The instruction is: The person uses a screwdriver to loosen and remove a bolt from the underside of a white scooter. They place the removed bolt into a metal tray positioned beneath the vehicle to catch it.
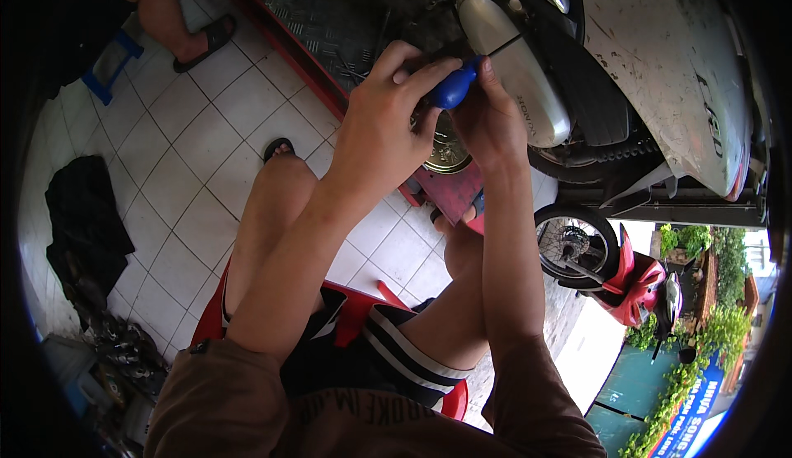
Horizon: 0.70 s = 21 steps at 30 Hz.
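Both my hands are raised together beside the silver engine cover [503,54] of a motorbike. Between them is a smooth blue bulb-shaped object [451,91], whose exact kind I cannot make out. My left hand [388,112] curls its fingers and thumb around it from the left. On the other side, my right hand [492,120] is closed, with its thumb up against the blue object's upper end; its other fingers are mostly hidden. Just below the hands, a round brass-coloured metal dish [448,155] shows in part, resting on a red surface.
The scratched motorbike body panel [660,54] fills the upper right. A red metal lift frame [305,62] runs past the hands. White floor tiles [177,178], a dark cloth [87,219] and a blue stool [111,66] lie left, near another person's leg [169,13]. A red motorbike [631,281] stands outside.
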Each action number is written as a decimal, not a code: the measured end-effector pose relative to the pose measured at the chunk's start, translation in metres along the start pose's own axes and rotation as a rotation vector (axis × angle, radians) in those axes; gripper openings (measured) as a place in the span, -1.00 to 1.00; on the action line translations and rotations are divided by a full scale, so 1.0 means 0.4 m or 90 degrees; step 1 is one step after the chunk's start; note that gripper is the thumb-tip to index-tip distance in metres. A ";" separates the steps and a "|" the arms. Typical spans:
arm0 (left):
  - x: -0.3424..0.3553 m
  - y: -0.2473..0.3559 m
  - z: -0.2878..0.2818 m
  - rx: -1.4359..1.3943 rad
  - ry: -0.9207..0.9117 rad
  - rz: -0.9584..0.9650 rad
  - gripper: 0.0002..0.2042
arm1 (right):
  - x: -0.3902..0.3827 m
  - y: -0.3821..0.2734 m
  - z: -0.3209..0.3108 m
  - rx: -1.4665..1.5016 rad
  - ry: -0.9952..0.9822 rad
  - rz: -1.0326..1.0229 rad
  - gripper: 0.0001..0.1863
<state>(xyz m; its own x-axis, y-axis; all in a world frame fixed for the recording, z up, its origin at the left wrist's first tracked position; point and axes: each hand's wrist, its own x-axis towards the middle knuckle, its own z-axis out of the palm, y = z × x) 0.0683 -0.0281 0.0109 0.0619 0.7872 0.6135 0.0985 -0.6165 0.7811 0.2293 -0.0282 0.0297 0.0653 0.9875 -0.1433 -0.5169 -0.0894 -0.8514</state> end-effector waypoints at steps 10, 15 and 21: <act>-0.004 0.011 0.006 -0.239 -0.036 -0.305 -0.76 | -0.002 -0.004 0.020 0.007 0.001 0.006 -0.72; 0.001 0.001 -0.004 0.010 -0.027 -0.065 -0.77 | 0.001 -0.008 -0.013 0.022 -0.011 0.070 -0.79; 0.004 0.014 0.011 -0.092 0.049 -0.087 -0.86 | 0.000 0.001 0.013 0.011 -0.026 -0.018 -0.76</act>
<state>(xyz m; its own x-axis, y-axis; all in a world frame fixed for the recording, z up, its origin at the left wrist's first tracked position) 0.0734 -0.0303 0.0156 -0.0184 0.8640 0.5031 -0.0431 -0.5034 0.8630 0.2246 -0.0274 0.0320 0.0456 0.9942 -0.0977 -0.5303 -0.0587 -0.8457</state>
